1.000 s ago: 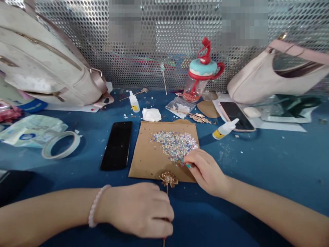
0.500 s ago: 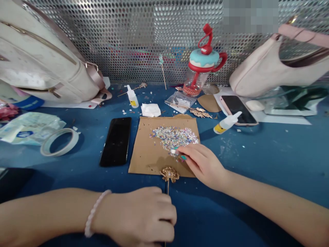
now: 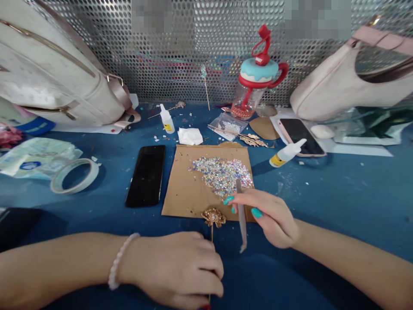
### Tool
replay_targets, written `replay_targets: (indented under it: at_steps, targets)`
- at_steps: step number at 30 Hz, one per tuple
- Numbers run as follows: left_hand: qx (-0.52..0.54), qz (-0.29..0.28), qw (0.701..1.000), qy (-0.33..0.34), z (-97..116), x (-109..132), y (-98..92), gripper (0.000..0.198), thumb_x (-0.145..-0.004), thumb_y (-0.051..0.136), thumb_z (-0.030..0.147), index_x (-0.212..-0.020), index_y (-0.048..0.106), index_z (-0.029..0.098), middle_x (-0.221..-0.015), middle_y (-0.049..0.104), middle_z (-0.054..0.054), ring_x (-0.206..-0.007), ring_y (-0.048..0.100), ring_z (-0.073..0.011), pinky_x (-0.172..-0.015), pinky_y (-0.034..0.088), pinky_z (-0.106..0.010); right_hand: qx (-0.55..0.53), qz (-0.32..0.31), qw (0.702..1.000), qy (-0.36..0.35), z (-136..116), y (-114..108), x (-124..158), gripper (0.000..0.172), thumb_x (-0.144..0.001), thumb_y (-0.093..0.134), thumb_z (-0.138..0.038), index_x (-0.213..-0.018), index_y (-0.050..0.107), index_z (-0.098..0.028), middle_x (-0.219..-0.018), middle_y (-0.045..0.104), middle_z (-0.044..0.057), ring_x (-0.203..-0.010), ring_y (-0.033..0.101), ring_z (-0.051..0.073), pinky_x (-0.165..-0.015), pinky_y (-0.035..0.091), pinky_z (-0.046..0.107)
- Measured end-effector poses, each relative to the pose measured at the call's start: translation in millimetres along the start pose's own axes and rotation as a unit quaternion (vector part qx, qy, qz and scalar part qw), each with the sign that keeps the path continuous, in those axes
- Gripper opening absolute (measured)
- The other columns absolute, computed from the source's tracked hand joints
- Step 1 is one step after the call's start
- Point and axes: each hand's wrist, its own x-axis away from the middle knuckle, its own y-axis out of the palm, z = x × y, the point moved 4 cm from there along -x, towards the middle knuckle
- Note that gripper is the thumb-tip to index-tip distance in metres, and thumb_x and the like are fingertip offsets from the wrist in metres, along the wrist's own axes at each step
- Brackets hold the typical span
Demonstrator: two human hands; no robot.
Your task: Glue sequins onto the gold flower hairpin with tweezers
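My left hand (image 3: 180,269) is closed round the thin stem of a gold metal flower hairpin (image 3: 213,217). Its flower head, with a small shiny stone in the middle, stands out past my fingers by the front edge of a cardboard sheet (image 3: 183,193). A pair of grey metal tweezers (image 3: 241,226) is in the fingers of my right hand (image 3: 272,215), its bent end pointing down toward me. The other end reaches the pile of glittering rhinestones (image 3: 222,172) on the cardboard. My right thumb stands a little away from the tweezers.
Left of the cardboard lie a black phone (image 3: 146,176) and a tape roll (image 3: 75,176). White glue bottles (image 3: 167,119) (image 3: 287,154), a folded tissue (image 3: 190,136) and a small plastic bag (image 3: 227,125) lie behind. A cup (image 3: 254,86) and bags (image 3: 335,82) stand at the back.
My right hand has drawn back slightly to the right from the rhinestones, its fingers less tightly pinched. The tweezers now show at full length. My left hand keeps the hairpin nearly in place.
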Motion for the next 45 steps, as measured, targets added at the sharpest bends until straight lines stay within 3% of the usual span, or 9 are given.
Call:
replay_targets:
  at_steps: [6,9,12,15,18,25,36,41,45]
  targets:
    - [0.007,0.011,1.000,0.003,-1.9,0.2,1.2,0.016,-0.088,0.057,0.023,-0.103,0.056,0.017,-0.103,0.064,-0.003,-0.082,0.055,-0.0165,-0.069,0.041,-0.032,0.027,0.035,0.997,0.062,8.3,4.5,-2.1,0.032,-0.080,0.047,-0.003,-0.104,0.056,-0.021,-0.086,0.065,0.002,-0.073,0.062,0.011,-0.062,0.051,0.023]
    - [0.010,0.015,1.000,0.000,-3.7,-0.3,0.7,0.015,-0.088,0.056,0.022,-0.102,0.056,0.017,-0.104,0.064,-0.003,-0.084,0.055,-0.0169,-0.071,0.041,-0.032,-0.001,0.033,0.998,0.059,8.1,4.8,-5.4,0.013,-0.080,0.063,-0.018,-0.088,0.053,-0.020,-0.075,0.058,-0.001,-0.064,0.053,0.011,-0.057,0.044,0.023]
    - [0.011,0.016,1.000,-0.003,-4.4,-0.8,-0.3,0.014,-0.089,0.054,0.021,-0.102,0.056,0.016,-0.106,0.063,-0.003,-0.086,0.055,-0.0173,-0.075,0.042,-0.032,-0.048,-0.003,0.996,0.081,6.1,6.0,-5.8,0.014,-0.087,0.054,-0.023,-0.075,0.050,-0.019,-0.064,0.048,-0.003,-0.057,0.043,0.009,-0.052,0.037,0.022]
    - [0.009,0.019,1.000,-0.001,-4.0,-1.1,-1.4,0.014,-0.088,0.055,0.020,-0.101,0.057,0.016,-0.107,0.063,-0.003,-0.087,0.054,-0.0175,-0.075,0.042,-0.032,-0.079,-0.029,0.987,0.138,5.3,10.3,-0.5,0.012,-0.088,0.041,-0.011,-0.089,0.050,-0.020,-0.067,0.050,-0.003,-0.056,0.044,0.008,-0.052,0.037,0.021]
    - [0.006,0.029,1.000,-0.003,-4.7,-0.6,-2.0,0.016,-0.086,0.057,0.019,-0.102,0.057,0.016,-0.107,0.062,-0.003,-0.089,0.055,-0.0177,-0.077,0.042,-0.032,-0.113,-0.038,0.978,0.173,4.4,15.9,5.4,0.020,-0.084,0.045,-0.010,-0.100,0.042,-0.021,-0.068,0.049,-0.004,-0.052,0.043,0.008,-0.047,0.036,0.019]
    - [0.003,0.027,1.000,-0.001,-7.1,0.8,-0.7,0.017,-0.087,0.055,0.019,-0.103,0.057,0.015,-0.109,0.062,-0.003,-0.092,0.053,-0.0178,-0.079,0.041,-0.032,-0.044,-0.027,0.985,0.162,5.8,16.6,2.1,0.012,-0.082,0.051,-0.010,-0.087,0.049,-0.021,-0.069,0.056,-0.002,-0.052,0.049,0.007,-0.046,0.041,0.017]
    - [-0.034,0.022,0.999,-0.008,-6.3,1.2,-1.0,0.014,-0.090,0.052,0.022,-0.099,0.059,0.014,-0.104,0.061,-0.003,-0.087,0.050,-0.0177,-0.075,0.041,-0.033,-0.043,-0.011,0.989,0.144,5.8,15.3,1.3,0.017,-0.082,0.051,-0.007,-0.092,0.056,-0.021,-0.079,0.062,0.000,-0.065,0.057,0.008,-0.058,0.047,0.018]
    - [-0.122,0.045,0.991,0.044,-2.4,2.6,-0.5,0.020,-0.093,0.045,0.017,-0.099,0.064,0.014,-0.098,0.064,-0.002,-0.080,0.051,-0.0166,-0.061,0.041,-0.034,-0.058,-0.018,0.988,0.139,4.4,15.2,-4.6,0.017,-0.084,0.048,-0.006,-0.089,0.059,-0.018,-0.073,0.060,0.000,-0.061,0.055,0.007,-0.055,0.045,0.018]
    - [-0.226,0.096,0.959,0.139,5.5,5.7,-0.6,0.025,-0.088,0.047,0.016,-0.091,0.071,0.010,-0.100,0.067,-0.009,-0.071,0.054,-0.0156,-0.048,0.036,-0.030,-0.083,-0.040,0.988,0.123,3.3,15.4,-4.5,0.021,-0.087,0.045,-0.006,-0.096,0.060,-0.016,-0.074,0.059,0.001,-0.063,0.054,0.008,-0.058,0.045,0.020]
